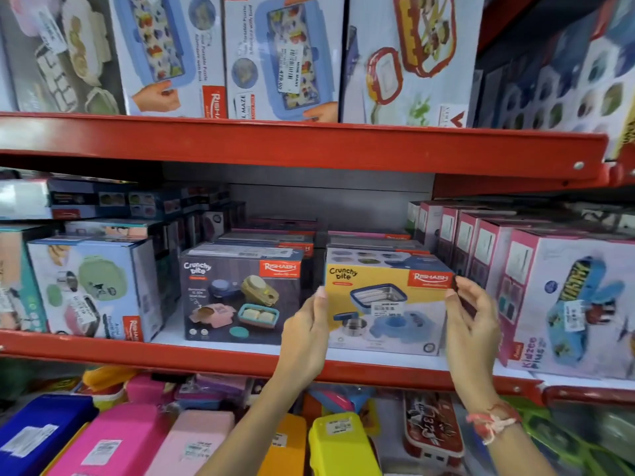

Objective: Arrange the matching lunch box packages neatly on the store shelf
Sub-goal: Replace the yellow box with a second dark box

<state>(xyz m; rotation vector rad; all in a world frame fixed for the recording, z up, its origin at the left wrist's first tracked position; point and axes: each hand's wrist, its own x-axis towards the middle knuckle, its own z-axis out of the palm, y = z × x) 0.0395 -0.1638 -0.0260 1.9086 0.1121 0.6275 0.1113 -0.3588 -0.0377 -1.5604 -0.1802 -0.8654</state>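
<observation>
Left hand [305, 333] and right hand [470, 324] grasp the sides of a yellow lunch box package [385, 304] on the middle shelf [213, 359]; best squared flush beside the dark matching package [240, 297].

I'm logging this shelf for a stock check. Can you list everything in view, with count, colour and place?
yellow Crunchy Bite box: one, yellow and blue, middle shelf front, between both hands
dark Crunchy Bite box: one, dark grey, middle shelf, left of the yellow one
pink Kidzee boxes: a row, exact count unclear, pink and white, middle shelf right
pale blue box: one, pale blue, middle shelf left
blue puzzle lunch box packages: two, white and blue, top shelf
loose lunch boxes: several, blue, pink, yellow, bottom level
shelf edge: red
left hand: on the yellow box's left side
right hand: on its right side; red thread on wrist
</observation>
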